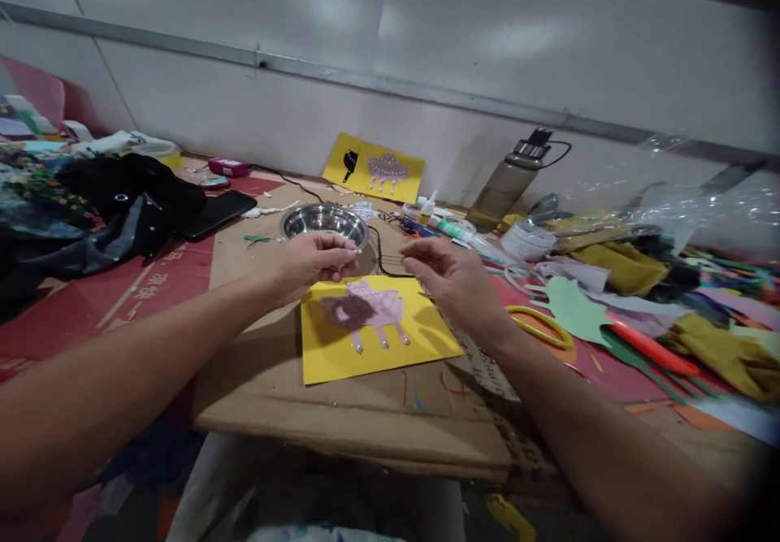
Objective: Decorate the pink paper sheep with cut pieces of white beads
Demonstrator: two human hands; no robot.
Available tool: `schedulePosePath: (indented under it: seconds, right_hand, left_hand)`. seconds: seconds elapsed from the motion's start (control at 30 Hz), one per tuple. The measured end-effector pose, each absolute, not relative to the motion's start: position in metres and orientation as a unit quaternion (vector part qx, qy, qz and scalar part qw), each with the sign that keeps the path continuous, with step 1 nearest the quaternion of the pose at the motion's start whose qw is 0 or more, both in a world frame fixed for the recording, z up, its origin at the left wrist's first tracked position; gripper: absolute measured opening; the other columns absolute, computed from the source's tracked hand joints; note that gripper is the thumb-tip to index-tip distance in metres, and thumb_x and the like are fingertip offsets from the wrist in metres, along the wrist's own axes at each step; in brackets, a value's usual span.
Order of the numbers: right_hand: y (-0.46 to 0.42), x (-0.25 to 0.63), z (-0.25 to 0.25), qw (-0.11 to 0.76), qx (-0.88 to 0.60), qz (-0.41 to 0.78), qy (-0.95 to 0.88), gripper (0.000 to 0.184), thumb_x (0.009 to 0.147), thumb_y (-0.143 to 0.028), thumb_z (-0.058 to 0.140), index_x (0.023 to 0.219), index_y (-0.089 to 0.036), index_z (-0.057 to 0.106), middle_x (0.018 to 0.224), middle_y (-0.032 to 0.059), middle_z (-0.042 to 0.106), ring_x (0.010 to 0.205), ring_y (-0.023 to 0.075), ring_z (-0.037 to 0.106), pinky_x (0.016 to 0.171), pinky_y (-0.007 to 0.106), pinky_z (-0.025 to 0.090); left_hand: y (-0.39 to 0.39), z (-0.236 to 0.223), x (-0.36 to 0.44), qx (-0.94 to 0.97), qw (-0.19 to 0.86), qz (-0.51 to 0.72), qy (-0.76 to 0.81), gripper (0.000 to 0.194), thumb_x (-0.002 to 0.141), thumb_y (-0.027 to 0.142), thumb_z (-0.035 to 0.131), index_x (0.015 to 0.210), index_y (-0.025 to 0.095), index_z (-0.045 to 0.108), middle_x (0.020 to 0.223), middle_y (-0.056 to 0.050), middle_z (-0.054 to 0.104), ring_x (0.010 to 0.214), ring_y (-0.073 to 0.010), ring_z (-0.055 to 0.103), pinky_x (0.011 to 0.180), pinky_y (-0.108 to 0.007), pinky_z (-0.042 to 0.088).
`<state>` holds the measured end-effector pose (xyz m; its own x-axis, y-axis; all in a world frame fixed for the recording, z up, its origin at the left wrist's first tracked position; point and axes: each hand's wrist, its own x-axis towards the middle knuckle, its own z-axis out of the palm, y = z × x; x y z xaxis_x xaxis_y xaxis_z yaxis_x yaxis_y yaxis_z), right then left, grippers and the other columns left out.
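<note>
My left hand (317, 264) is raised over the far left edge of a yellow card (326, 355), in front of a steel bowl (286, 225). Its thumb and fingertips are pinched on a small pale bead (357, 252). My right hand (454, 278) hovers above the card's right side, fingers curved and a little apart, with nothing visible in them. On the card lies a pink animal-shaped cutout (387, 310), with shiny beads along its top and at the ends of its legs. Shadow darkens the cutout's left part.
A second yellow card (414, 180) with a beaded pink shape leans against the wall. Glue bottles (427, 209) and a grey water bottle (509, 184) stand behind my right hand. Yellow-handled scissors (542, 329), an orange cutter (652, 345) and felt scraps lie right; a phone (220, 214) lies left.
</note>
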<state>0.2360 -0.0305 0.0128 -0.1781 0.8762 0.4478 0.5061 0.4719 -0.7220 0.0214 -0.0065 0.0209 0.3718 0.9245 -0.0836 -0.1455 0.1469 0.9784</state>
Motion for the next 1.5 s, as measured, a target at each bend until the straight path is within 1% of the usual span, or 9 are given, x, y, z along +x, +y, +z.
schedulePosePath:
  seconds: [0.13,0.27,0.4,0.6,0.83,1.03,1.17,1.33,1.5]
  right_hand:
    - [-0.062,0.282,0.015,0.398,-0.556,0.086,-0.724,0.018,0.084,-0.035,0.056,0.091,-0.021,0.065,0.093,0.0064,0.069,0.084,0.0216,0.064,0.078,0.038,0.05]
    - [-0.096,0.348,-0.004,0.27,-0.618,-0.049,-0.737,0.022,0.087,-0.038,0.047,0.098,-0.027,0.062,0.101,0.0094,0.066,0.096,0.0292,0.062,0.087,0.048,0.047]
    - [-0.116,0.396,-0.027,0.144,-0.639,-0.054,-0.754,0.031,0.087,-0.034,0.042,0.112,-0.029,0.06,0.116,0.013,0.062,0.106,0.0313,0.06,0.09,0.048,0.049]
    - [-0.103,0.405,-0.034,0.094,-0.574,-0.062,-0.811,0.043,0.083,-0.026,0.039,0.12,-0.02,0.058,0.125,0.014,0.059,0.116,0.0285,0.056,0.097,0.046,0.047]
    - [-0.09,0.41,-0.03,0.106,-0.584,-0.039,-0.804,0.065,0.069,-0.021,0.055,0.133,-0.028,0.043,0.119,0.0154,0.055,0.111,0.0308,0.056,0.095,0.043,0.046]
    - [-0.101,0.393,-0.009,0.193,-0.628,-0.067,-0.751,0.054,0.08,-0.026,0.054,0.131,-0.036,0.043,0.096,0.0116,0.055,0.075,0.0226,0.06,0.072,0.036,0.051]
    - [-0.094,0.366,-0.001,0.236,-0.583,-0.068,-0.775,0.051,0.084,-0.027,0.05,0.134,-0.028,0.043,0.097,0.0109,0.059,0.084,0.0236,0.06,0.073,0.036,0.051]
    - [-0.074,0.32,0.0,0.247,-0.5,-0.062,-0.827,0.055,0.084,-0.023,0.048,0.138,-0.025,0.039,0.109,0.0113,0.058,0.102,0.0282,0.056,0.087,0.046,0.047]
    - [-0.058,0.27,0.01,0.246,-0.458,-0.003,-0.854,0.067,0.082,-0.016,0.045,0.145,-0.025,0.024,0.127,0.0127,0.047,0.119,0.0272,0.046,0.098,0.048,0.041]
  left_hand:
    - [-0.005,0.022,0.019,0.481,0.667,0.442,0.358,0.003,0.073,0.011,0.066,0.072,0.011,0.063,0.066,-0.004,0.063,0.056,-0.0059,0.051,0.055,-0.019,0.039]
    - [-0.004,0.022,0.018,0.473,0.675,0.452,0.343,0.005,0.073,0.014,0.067,0.071,0.011,0.063,0.066,-0.003,0.062,0.055,-0.0057,0.05,0.053,-0.019,0.038]
    - [-0.003,0.023,0.019,0.465,0.679,0.461,0.33,0.007,0.071,0.014,0.068,0.069,0.012,0.062,0.065,-0.001,0.06,0.056,-0.0056,0.05,0.053,-0.019,0.037]
    - [-0.004,0.022,0.02,0.457,0.67,0.481,0.334,0.008,0.067,0.013,0.071,0.072,0.013,0.064,0.069,-0.001,0.061,0.054,-0.0049,0.048,0.05,-0.019,0.036]
    - [-0.001,0.02,0.017,0.457,0.68,0.484,0.307,0.009,0.068,0.015,0.072,0.072,0.012,0.063,0.068,-0.001,0.061,0.054,-0.0042,0.049,0.049,-0.017,0.037]
    - [-0.002,0.019,0.018,0.453,0.688,0.482,0.299,0.008,0.07,0.014,0.071,0.073,0.011,0.064,0.068,-0.001,0.061,0.054,-0.0041,0.049,0.05,-0.016,0.037]
    - [-0.007,0.021,0.021,0.448,0.691,0.48,0.302,0.008,0.069,0.011,0.071,0.073,0.011,0.064,0.066,-0.001,0.059,0.055,-0.0046,0.05,0.05,-0.016,0.037]
    - [-0.009,0.021,0.023,0.444,0.684,0.489,0.309,0.01,0.067,0.011,0.072,0.072,0.01,0.064,0.065,-0.001,0.059,0.054,-0.0047,0.049,0.049,-0.017,0.037]
    - [-0.008,0.021,0.022,0.442,0.701,0.489,0.274,0.01,0.068,0.013,0.072,0.073,0.01,0.064,0.066,0.0,0.06,0.052,-0.0037,0.049,0.048,-0.015,0.038]
